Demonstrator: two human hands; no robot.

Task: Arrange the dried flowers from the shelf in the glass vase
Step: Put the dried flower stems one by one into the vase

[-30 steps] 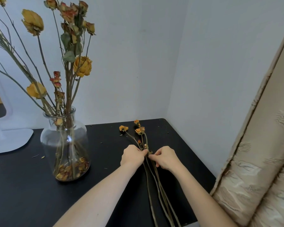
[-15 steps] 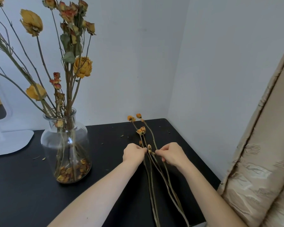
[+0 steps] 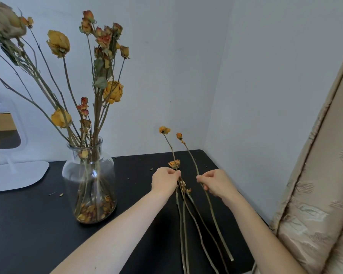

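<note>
Glass vase [image 3: 89, 180], well left of both hands, holds a bunch of dried flowers [image 3: 99, 80] cut off at the upper left; stem count unclear. Left hand [image 3: 165, 181] pinches a small cluster of stems [image 3: 183, 218], number hard to tell. Just right, right hand [image 3: 216, 183] pinches one single stem [image 3: 214, 212], bud up.

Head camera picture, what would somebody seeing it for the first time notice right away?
First the glass vase at left on the black table, holding tall dried flowers with fallen petals at its bottom. Then the two hands at centre: the left hand pinches a bunch of stems, while the right hand holds a single stem apart from them. A beige curtain fills the right edge.
</note>
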